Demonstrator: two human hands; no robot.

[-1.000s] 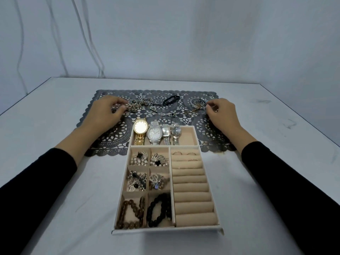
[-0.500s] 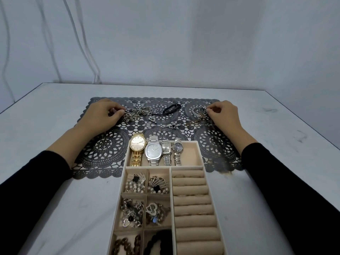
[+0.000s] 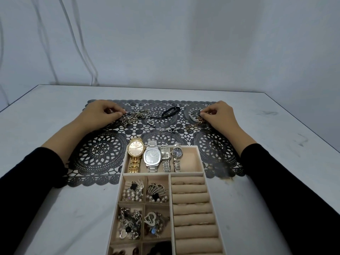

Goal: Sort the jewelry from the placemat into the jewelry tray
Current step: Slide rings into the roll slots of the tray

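Here the left hand (image 3: 99, 115) pinched the chains (image 3: 137, 115) near the placemat's (image 3: 103, 150) far edge; the right hand (image 3: 219, 115) pinched the bangle (image 3: 191, 116) there; lifting each slowly would likely prevent tangles.

a plain indoor tabletop station is shown, laid out for sorting small goods; whether it belongs to a home or a studio cannot be told. a white table (image 3: 55, 208), scuffed and smudged in places, is set before a pale, uniform wall (image 3: 184, 43). thin cables (image 3: 88, 61) are seen hanging down that wall at the left. a dark lace-pattern placemat (image 3: 103, 150) is spread across the table, and a beige compartmented jewelry tray (image 3: 200, 162) is placed over its near edge. watches (image 3: 152, 157), brooches (image 3: 156, 192) and padded ring rolls (image 3: 191, 208) are kept in separate sections of the tray.
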